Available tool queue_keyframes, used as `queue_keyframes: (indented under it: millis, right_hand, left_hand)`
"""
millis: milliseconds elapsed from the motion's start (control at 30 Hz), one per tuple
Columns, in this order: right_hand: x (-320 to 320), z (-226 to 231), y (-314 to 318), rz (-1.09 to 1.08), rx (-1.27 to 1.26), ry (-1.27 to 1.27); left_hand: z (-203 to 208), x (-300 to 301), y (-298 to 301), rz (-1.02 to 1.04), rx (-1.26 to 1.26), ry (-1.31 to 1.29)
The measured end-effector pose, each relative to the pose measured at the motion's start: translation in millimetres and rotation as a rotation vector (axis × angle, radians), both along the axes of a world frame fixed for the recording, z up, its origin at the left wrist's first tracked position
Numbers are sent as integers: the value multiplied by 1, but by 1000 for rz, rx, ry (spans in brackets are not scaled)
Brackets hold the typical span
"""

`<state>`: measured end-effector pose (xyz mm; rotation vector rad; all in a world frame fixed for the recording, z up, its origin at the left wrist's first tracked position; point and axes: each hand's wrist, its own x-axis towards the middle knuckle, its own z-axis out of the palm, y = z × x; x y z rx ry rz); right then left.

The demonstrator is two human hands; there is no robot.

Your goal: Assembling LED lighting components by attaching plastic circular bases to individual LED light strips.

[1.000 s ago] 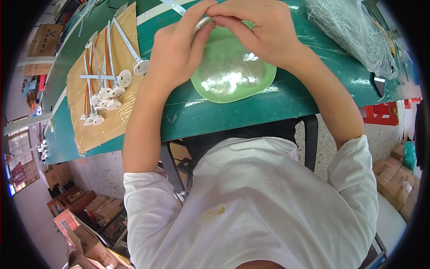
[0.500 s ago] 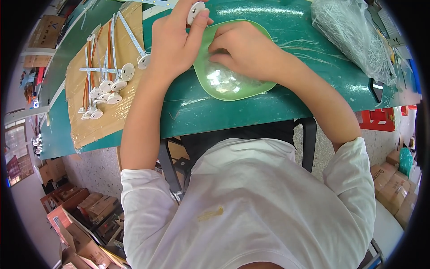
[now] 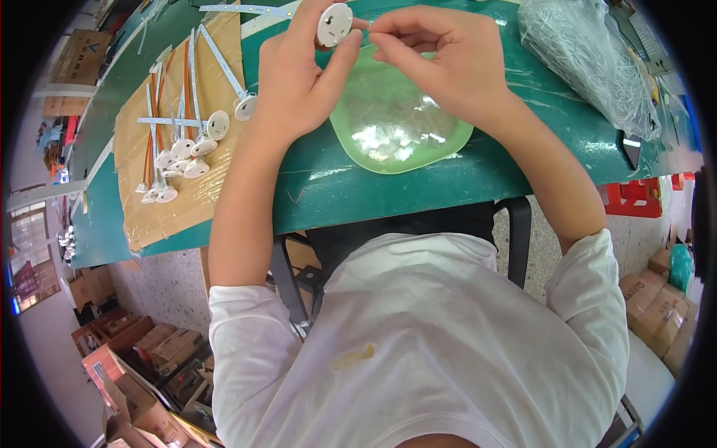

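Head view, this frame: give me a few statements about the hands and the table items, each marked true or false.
1. The left hand holds a round white disc. True.
2. The right hand rests flat on the cardboard. False: it is raised over the green tray, fingertips pinched near the disc.
3. The green tray holds a pile of small shiny pieces. True.
4. The white discs on sticks lie on the person's right. False: they lie on a cardboard sheet to the left.
5. A clear bag of thin white strands lies at the right of the table. True.
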<state>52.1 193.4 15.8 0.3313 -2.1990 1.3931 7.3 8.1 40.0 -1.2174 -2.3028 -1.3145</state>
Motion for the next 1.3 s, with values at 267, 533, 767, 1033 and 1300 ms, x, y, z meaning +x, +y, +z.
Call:
queue_keyframes:
  millis: [267,533,767,1033,1300]
  right_hand:
    - [-22,-10,3,-17,218,896]
    - [15,11,-20,-64,81,413]
    - [-27,-5,14,342,220,797]
    - [8,19,9,308,97,350]
    - [16,17,-5,-33,232,489]
  left_hand:
    - [2,10,8,16,-30,29]
    - [-39,-22,27,-252,405,168]
    - [-34,-19,18,-400,545,243]
    - [-57,-42,42,-698,842,221]
    - [-36,-13,20,-538,647,143]
